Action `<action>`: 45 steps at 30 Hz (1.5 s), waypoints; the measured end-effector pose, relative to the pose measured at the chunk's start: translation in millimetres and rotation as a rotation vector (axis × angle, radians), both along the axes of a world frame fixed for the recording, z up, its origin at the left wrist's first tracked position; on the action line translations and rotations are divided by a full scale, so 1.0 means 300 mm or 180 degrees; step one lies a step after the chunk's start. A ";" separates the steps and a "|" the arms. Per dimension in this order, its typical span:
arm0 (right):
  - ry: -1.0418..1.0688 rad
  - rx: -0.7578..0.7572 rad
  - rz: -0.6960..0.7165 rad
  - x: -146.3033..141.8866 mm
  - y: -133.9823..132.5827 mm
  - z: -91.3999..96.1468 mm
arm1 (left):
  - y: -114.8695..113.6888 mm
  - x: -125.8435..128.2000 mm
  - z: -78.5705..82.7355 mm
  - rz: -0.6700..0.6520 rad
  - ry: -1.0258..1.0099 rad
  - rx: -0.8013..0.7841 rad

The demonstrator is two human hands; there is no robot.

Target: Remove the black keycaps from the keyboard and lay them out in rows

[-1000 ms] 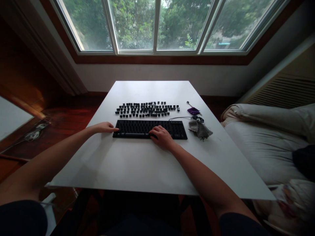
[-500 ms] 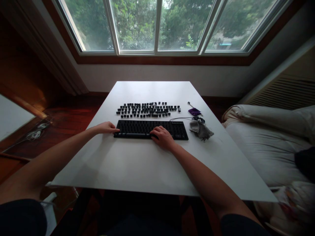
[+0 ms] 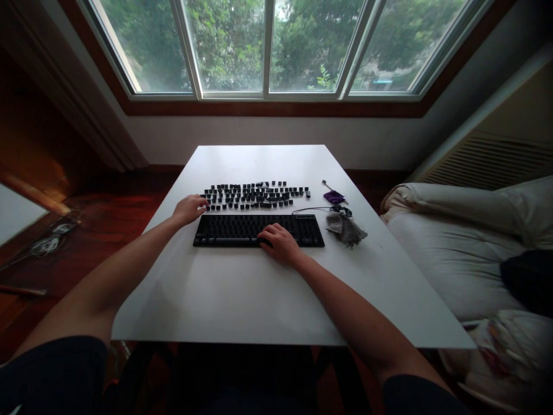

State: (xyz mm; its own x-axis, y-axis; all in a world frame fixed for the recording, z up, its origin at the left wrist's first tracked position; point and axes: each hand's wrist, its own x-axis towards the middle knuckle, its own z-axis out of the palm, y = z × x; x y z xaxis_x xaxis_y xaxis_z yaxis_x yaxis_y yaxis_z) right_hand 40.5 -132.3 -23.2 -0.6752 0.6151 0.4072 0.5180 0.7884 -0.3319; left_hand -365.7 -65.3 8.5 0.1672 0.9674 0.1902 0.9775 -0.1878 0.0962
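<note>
A black keyboard (image 3: 233,237) lies on the white table, with a few keycaps seated along its front row and bare switches across most of the rest. My right hand (image 3: 280,244) rests on its front edge, right of the middle, fingers bent over the front row and thumb at the edge. Beyond the keyboard, loose black keycaps (image 3: 246,196) are laid out in several rows. At the left end of those rows is my left hand (image 3: 190,208), its thumb and fingers a little apart around the nearest caps. Whether it touches one is too small to tell.
Right of the keyboard lie a grey cloth (image 3: 345,228), a coiled black cable (image 3: 343,211) and a purple pouch (image 3: 334,197) with a thin stick-like tool. The table (image 3: 224,300) faces a window. A pale sofa (image 3: 436,242) stands to the right.
My left hand has left the keyboard's front-left corner and moved away from me to the left end of the keycap rows. My right hand stays at the keyboard. The view has shifted slightly.
</note>
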 end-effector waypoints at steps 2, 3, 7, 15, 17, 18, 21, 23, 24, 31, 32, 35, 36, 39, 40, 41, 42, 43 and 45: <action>-0.0003 -0.0003 -0.0004 0.001 0.000 0.001 | 0.017 0.012 -0.007 -0.0024 0.0116 -0.0039; -0.0005 -0.0002 -0.0007 0.001 0.000 0.001 | 0.023 0.015 -0.010 -0.0024 0.0161 -0.0045; -0.0017 -0.0004 -0.0004 0.002 0.000 0.000 | 0.038 0.016 -0.020 0.0003 0.0248 -0.0061; -0.0026 -0.0004 -0.0017 0.001 -0.002 0.002 | 0.047 0.008 -0.024 0.0066 0.0258 -0.0220; -0.0032 -0.0006 -0.0026 0.001 -0.002 0.003 | 0.039 0.018 -0.013 0.0099 0.0284 -0.0200; -0.0036 -0.0006 -0.0026 0.002 -0.002 0.004 | 0.033 0.024 -0.005 0.0118 0.0288 -0.0162; -0.0049 -0.0007 -0.0017 0.002 -0.002 0.003 | 0.006 0.043 0.024 0.0121 0.0252 -0.0031; -0.0044 -0.0006 -0.0020 0.002 -0.002 0.001 | -0.013 0.054 0.046 0.0038 0.0235 0.0004; -0.0038 -0.0007 -0.0023 0.001 -0.001 -0.001 | -0.023 0.060 0.058 -0.0037 0.0237 0.0018; -0.0026 -0.0034 -0.0008 0.000 -0.002 0.001 | -0.096 0.111 0.144 -0.0453 0.0118 -0.0001; -0.0031 -0.0032 -0.0006 0.000 -0.003 0.002 | -0.108 0.120 0.154 -0.0509 0.0077 0.0000; -0.0036 -0.0035 -0.0008 -0.001 -0.004 0.003 | -0.142 0.150 0.177 -0.0650 -0.0033 0.0047; -0.0034 -0.0035 -0.0014 -0.002 -0.004 0.003 | -0.152 0.160 0.182 -0.0681 -0.0060 0.0064; -0.0042 -0.0021 -0.0021 -0.003 -0.005 0.004 | -0.177 0.186 0.195 -0.0782 -0.0112 0.0093; -0.0045 -0.0013 -0.0020 -0.003 -0.005 0.004 | -0.184 0.194 0.198 -0.0820 -0.0124 0.0094; -0.0048 -0.0006 -0.0016 -0.004 -0.006 0.004 | -0.191 0.201 0.202 -0.0851 -0.0135 0.0091; -0.0049 -0.0002 -0.0012 -0.004 -0.005 0.003 | -0.197 0.208 0.205 -0.0875 -0.0144 0.0083; -0.0048 0.0000 -0.0007 -0.004 -0.005 0.002 | -0.202 0.214 0.208 -0.0896 -0.0151 0.0071; -0.0034 -0.0003 -0.0005 -0.004 -0.004 -0.002 | -0.211 0.224 0.211 -0.0931 -0.0155 0.0057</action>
